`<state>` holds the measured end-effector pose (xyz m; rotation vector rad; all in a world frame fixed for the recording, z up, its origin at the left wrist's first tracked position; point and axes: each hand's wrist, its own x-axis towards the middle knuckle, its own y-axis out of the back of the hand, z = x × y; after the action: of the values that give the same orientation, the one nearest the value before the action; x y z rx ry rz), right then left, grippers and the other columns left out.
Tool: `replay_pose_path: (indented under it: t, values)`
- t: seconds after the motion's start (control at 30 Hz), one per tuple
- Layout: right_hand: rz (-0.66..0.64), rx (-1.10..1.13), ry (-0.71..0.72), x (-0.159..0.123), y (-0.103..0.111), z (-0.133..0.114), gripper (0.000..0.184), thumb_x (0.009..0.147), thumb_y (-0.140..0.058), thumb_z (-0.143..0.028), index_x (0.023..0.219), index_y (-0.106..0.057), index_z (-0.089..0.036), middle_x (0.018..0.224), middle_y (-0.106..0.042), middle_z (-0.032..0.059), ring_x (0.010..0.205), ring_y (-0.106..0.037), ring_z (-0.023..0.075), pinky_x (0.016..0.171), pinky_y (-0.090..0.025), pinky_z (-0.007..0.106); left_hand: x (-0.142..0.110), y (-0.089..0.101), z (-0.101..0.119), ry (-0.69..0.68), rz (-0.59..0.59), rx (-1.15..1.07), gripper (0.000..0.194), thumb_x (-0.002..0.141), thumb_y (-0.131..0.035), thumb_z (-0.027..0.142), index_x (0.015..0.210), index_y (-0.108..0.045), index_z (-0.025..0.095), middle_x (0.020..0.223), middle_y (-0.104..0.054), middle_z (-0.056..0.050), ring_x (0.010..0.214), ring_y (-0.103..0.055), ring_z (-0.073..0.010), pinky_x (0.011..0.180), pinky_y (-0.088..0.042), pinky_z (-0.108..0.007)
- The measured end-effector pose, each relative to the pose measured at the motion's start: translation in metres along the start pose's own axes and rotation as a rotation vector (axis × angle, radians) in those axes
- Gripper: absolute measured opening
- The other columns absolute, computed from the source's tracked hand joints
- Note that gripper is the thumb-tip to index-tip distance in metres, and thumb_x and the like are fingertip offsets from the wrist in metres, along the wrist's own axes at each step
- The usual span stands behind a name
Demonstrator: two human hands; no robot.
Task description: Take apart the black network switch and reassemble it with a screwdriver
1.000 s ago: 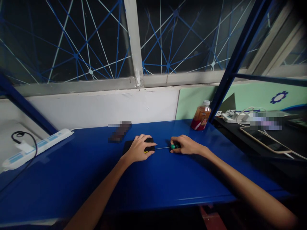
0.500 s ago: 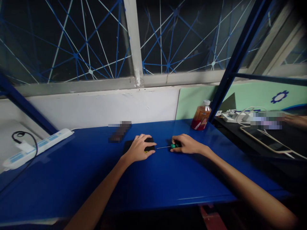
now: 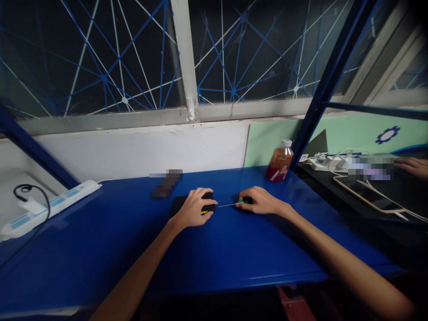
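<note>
My left hand (image 3: 192, 208) is gripping a flat, black box-shaped object (image 3: 209, 196) that lies on the blue tabletop (image 3: 214, 254). A small yellow mark shows at its near edge, and my palm hides much of its top, so its kind is unclear. Closed around the green handle of a screwdriver (image 3: 228, 205) is my right hand (image 3: 261, 200). The thin metal shaft points left and ends at the right side of the black object. Whether the tip touches it, I cannot tell.
Behind my hands lies a dark blurred-out object (image 3: 167, 183). A drink bottle (image 3: 280, 162) stands at the back right, and a white power strip (image 3: 55, 206) lies at the left. On the neighbouring dark table are a phone (image 3: 368, 194), cables and another person's hand (image 3: 413, 167).
The fingers of my right hand have shifted along the screwdriver handle, covering more of the green. My left hand and the black object stay nearly in place.
</note>
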<state>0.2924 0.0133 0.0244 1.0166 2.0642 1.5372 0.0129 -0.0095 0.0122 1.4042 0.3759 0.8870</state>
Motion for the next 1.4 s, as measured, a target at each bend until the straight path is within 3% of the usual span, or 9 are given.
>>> replay_pose_path:
  t: [0.23,0.43,0.57,0.77,0.97,1.13,1.4]
  values:
    - [0.024,-0.021,-0.012,0.000,0.002,0.000,0.031,0.086,-0.052,-0.045,0.081,-0.068,-0.019,0.067,-0.064,0.0013,0.059,-0.051,0.0117,0.056,-0.026,0.026,0.003,-0.006,0.008,0.046,0.078,-0.041,0.016,0.085,-0.060,0.033,0.095,-0.071,0.028,0.128,-0.054,-0.005,0.118,-0.046,-0.0277,0.095,-0.037,-0.048]
    - [0.014,-0.003,-0.001,-0.001,0.007,-0.002,0.031,0.086,-0.053,-0.045,0.080,-0.068,-0.019,0.064,-0.062,0.0002,0.056,-0.049,0.0108,0.056,-0.027,0.025,0.007,-0.012,0.014,0.103,0.176,-0.074,0.009,0.082,-0.064,0.027,0.083,-0.073,0.027,0.122,-0.059,-0.003,0.113,-0.051,-0.0262,0.092,-0.040,-0.044]
    - [0.063,0.008,-0.036,-0.003,0.016,0.006,0.032,0.086,-0.053,-0.044,0.079,-0.068,-0.017,0.062,-0.060,0.0005,0.053,-0.046,0.0102,0.054,-0.027,0.025,0.011,-0.014,0.017,0.164,0.245,-0.080,0.015,0.087,-0.058,0.026,0.094,-0.071,0.028,0.118,-0.061,-0.003,0.111,-0.053,-0.0243,0.092,-0.040,-0.043]
    - [0.121,0.010,-0.103,-0.006,0.025,0.016,0.035,0.086,-0.053,-0.045,0.077,-0.068,-0.015,0.060,-0.060,0.0024,0.053,-0.047,0.0110,0.053,-0.028,0.026,0.008,-0.005,0.005,0.184,0.140,-0.073,0.041,0.087,-0.057,0.035,0.128,-0.052,0.034,0.126,-0.056,-0.004,0.116,-0.049,-0.0269,0.095,-0.038,-0.046]
    - [0.110,-0.044,-0.117,-0.006,0.023,0.016,0.034,0.085,-0.053,-0.046,0.078,-0.069,-0.016,0.062,-0.061,0.0031,0.053,-0.048,0.0119,0.053,-0.029,0.027,-0.001,0.016,-0.015,0.178,-0.125,-0.096,0.049,0.079,-0.062,0.052,0.125,-0.057,0.035,0.125,-0.056,-0.006,0.111,-0.051,-0.0307,0.090,-0.041,-0.047]
    - [0.100,-0.056,-0.125,-0.006,0.024,0.016,0.032,0.085,-0.054,-0.044,0.078,-0.070,-0.016,0.062,-0.062,0.0039,0.052,-0.048,0.0119,0.053,-0.029,0.027,-0.002,0.015,-0.019,0.162,-0.107,-0.091,0.045,0.079,-0.062,0.053,0.120,-0.062,0.033,0.124,-0.057,-0.007,0.112,-0.051,-0.0304,0.092,-0.041,-0.046]
    - [0.107,-0.065,-0.117,-0.005,0.025,0.020,0.034,0.086,-0.053,-0.045,0.077,-0.069,-0.016,0.062,-0.062,0.0035,0.053,-0.049,0.0119,0.053,-0.030,0.027,0.015,-0.010,0.001,0.139,0.016,-0.041,0.040,0.083,-0.059,0.054,0.117,-0.063,0.032,0.128,-0.056,-0.004,0.115,-0.049,-0.0289,0.094,-0.039,-0.046]
